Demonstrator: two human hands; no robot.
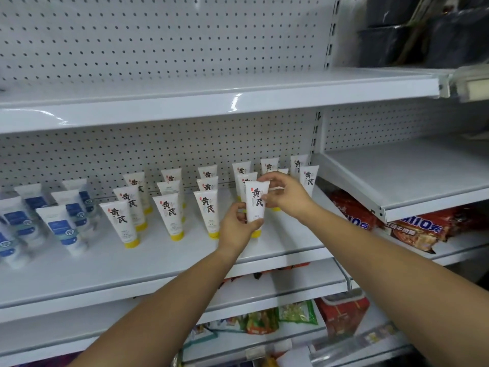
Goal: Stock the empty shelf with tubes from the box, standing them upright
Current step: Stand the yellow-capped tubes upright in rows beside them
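A white tube (256, 201) with black characters and a yellow cap stands upright, cap down, on the white shelf (169, 258). My left hand (236, 226) grips its lower part. My right hand (285, 193) pinches its upper right edge. Several identical yellow-capped tubes (167, 213) stand in rows to the left and behind. Another tube (308, 178) stands at the shelf's right end. The box is not in view.
Blurred blue-labelled white tubes (62, 227) fill the shelf's left end. A bare white shelf (185, 99) runs above, and another shelf (412, 176) lies to the right. Red snack bags (412, 229) and packets (264, 321) sit on lower shelves. Dark bins (423, 35) stand top right.
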